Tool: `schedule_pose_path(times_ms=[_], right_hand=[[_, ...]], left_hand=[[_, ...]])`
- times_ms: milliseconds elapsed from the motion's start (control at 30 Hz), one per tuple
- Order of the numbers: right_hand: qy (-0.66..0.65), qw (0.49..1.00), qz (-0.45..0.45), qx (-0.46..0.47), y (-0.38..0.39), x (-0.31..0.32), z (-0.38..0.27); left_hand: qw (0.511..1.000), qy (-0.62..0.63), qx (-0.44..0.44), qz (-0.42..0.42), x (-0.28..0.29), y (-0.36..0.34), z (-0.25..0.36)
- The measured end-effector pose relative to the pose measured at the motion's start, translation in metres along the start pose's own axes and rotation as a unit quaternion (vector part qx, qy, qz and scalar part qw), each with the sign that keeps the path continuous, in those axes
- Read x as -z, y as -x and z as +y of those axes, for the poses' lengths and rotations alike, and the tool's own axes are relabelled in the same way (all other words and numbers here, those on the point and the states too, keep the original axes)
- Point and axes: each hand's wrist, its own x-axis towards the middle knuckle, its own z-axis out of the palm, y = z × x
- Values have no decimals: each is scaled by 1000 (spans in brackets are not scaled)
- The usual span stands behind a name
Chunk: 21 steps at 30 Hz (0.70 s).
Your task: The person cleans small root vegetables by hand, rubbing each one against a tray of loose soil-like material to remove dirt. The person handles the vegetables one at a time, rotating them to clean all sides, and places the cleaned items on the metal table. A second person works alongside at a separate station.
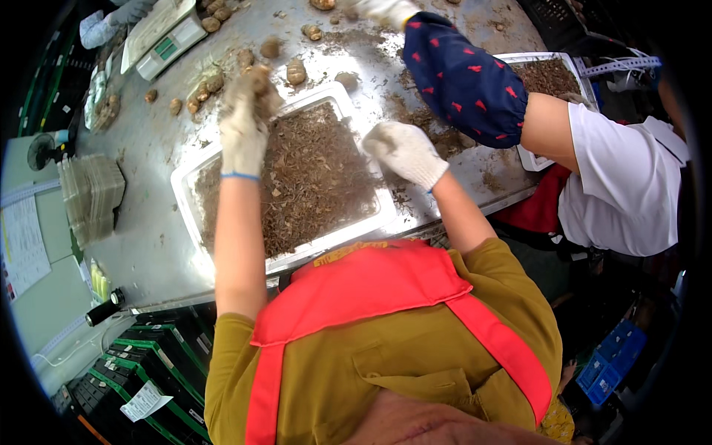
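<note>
My left hand (243,137), in a white knit glove, is closed on a brown, hairy taro tuber (259,87), blurred by motion, above the far left corner of a white tray (382,211). Brown husk and root scraps (311,178) fill the tray. My right hand (406,152), gloved alike, is closed beside the tray's right rim; whatever its curled fingers may hold is hidden. Beyond the tray lie loose taro tubers, among them a ringed one (296,72) and a rounder one (270,47).
A scale (163,44) stands at the far left of the metal table (144,222), near stacked clear plastic containers (90,194). A co-worker's arm in a dark blue sleeve (466,81) reaches in from the right, in front of another scrap-filled tray (549,78). Black-and-green crates (141,371) stand below left.
</note>
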Motion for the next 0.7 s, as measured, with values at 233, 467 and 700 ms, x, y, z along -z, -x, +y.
schedule_pose_path(times_ms=[233,467,700], right_hand=[[89,974,199,-62,14,-1,106],[211,939,210,-173,-45,33,138],[272,936,51,-219,-97,69,153]], left_hand=[[996,-8,-50,-77,2,-21,20],[990,-50,34,-124,22,15,-15],[988,-73,42,-131,4,37,-13]])
